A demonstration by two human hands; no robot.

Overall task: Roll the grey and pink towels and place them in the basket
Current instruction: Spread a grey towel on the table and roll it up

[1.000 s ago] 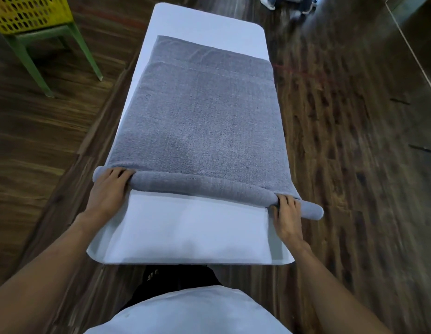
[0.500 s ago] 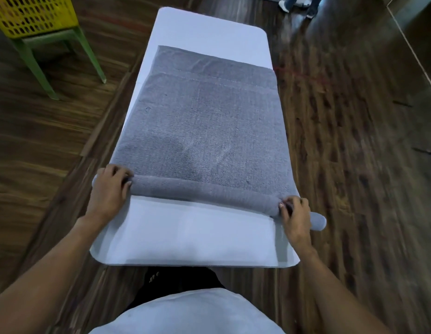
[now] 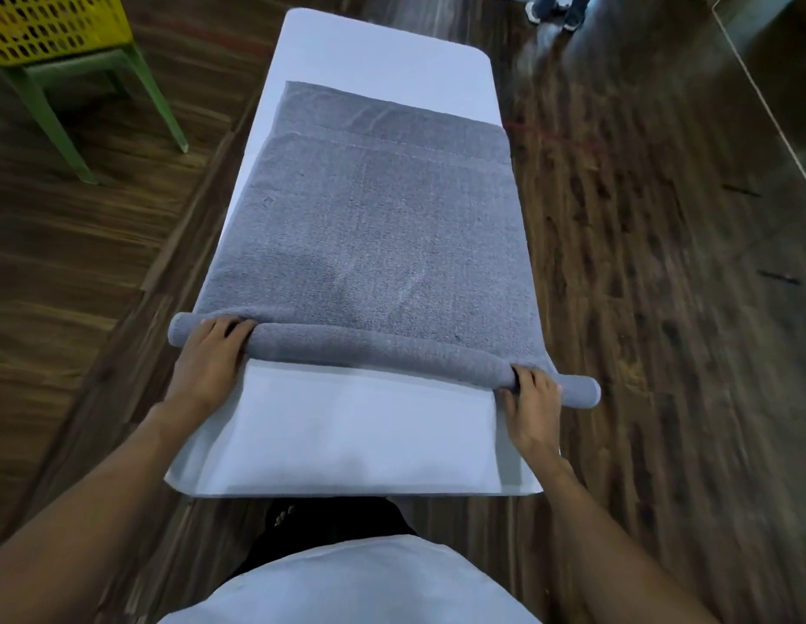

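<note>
My left hand (image 3: 210, 353) lies over the left end of the roll, fingers curled onto it; my right hand (image 3: 533, 405) grips the roll near its right end, fingers bent over the top. The grey towel (image 3: 369, 227) lies flat along the white table (image 3: 365, 425), its near part rolled into a thin tube whose two ends stick out past the table's long edges. Bare tabletop shows between the roll and the near edge, and beyond the towel's far edge. The yellow basket (image 3: 54, 24) on a green stool (image 3: 139, 78) is cut off at the top left. I see no pink towel.
</note>
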